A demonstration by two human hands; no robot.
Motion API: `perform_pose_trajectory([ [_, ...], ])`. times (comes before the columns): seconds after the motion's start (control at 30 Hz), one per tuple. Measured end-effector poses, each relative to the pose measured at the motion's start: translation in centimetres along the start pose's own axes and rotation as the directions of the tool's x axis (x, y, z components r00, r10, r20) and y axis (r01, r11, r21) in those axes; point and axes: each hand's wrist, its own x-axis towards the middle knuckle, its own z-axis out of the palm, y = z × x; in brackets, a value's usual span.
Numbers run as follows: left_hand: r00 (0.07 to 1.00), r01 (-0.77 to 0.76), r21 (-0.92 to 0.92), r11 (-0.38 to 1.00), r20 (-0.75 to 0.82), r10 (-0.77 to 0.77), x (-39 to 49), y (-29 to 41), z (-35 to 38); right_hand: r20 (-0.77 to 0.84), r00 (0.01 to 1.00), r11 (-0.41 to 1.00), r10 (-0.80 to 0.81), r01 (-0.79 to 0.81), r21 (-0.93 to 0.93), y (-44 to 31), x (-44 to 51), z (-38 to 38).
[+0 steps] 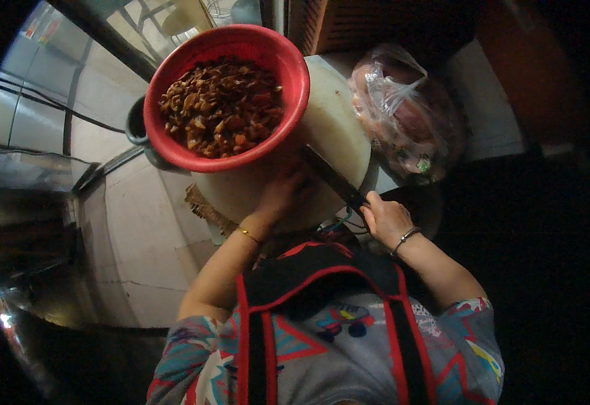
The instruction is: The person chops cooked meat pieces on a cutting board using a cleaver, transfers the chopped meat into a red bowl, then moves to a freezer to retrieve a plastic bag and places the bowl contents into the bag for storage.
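My right hand (388,217) grips the handle of a dark-bladed kitchen knife, probably a cleaver (333,174), whose blade points up and left over a round, pale chopping board (338,121). In deep shadow on the board, left of the blade, is my left hand (287,185). Its fingers are too dark to make out, and so is anything under them. Just beyond it, a red plastic basin (214,164) overlaps the board's far left part. The basin holds a heap of chopped brown food pieces (221,109), with some reddish bits among them.
A clear plastic bag (401,111) of pinkish contents, apparently meat, rests right of the board. A dark green container (138,121) sits partly behind the basin. A brown, ragged strip (206,207) sticks out at the board's left edge. Pale floor tiles (128,228) lie left; the right side is dark.
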Motion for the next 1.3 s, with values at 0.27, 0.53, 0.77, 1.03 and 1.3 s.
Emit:
perform_pose_trajectory([
  [0.27, 0.992, -0.127, 0.374, 0.919, 0.026, 0.127, -0.7, -0.6, -0.7, 0.093, 0.995, 0.999, 0.030, -0.026, -0.038, -0.4, -1.1, -0.2],
  [0.53, 0.909, -0.262, 0.498, 0.827, -0.161, 0.385, -2.0, -1.3, 0.5, 0.016, 1.000, 1.000, -0.012, 0.012, -0.003, -1.9, 1.9, 2.8],
  [0.77, 0.945, -0.225, 0.544, 0.809, -0.081, 0.317, -2.9, -0.5, 0.2, 0.126, 0.991, 0.998, -0.034, 0.042, -0.057, -1.3, -0.8, 0.4],
  [1.03, 0.995, -0.026, 0.428, 0.904, -0.076, 0.064, -2.5, -3.4, 0.2, 0.057, 0.997, 0.998, -0.054, 0.056, -0.040, -1.2, 1.3, 3.2],
  [1.3, 0.967, -0.167, 0.381, 0.909, -0.115, 0.226, -0.7, -1.7, 2.0, 0.265, 0.934, 0.656, 0.241, -0.358, 0.665, 5.0, -0.3, 3.0],
])
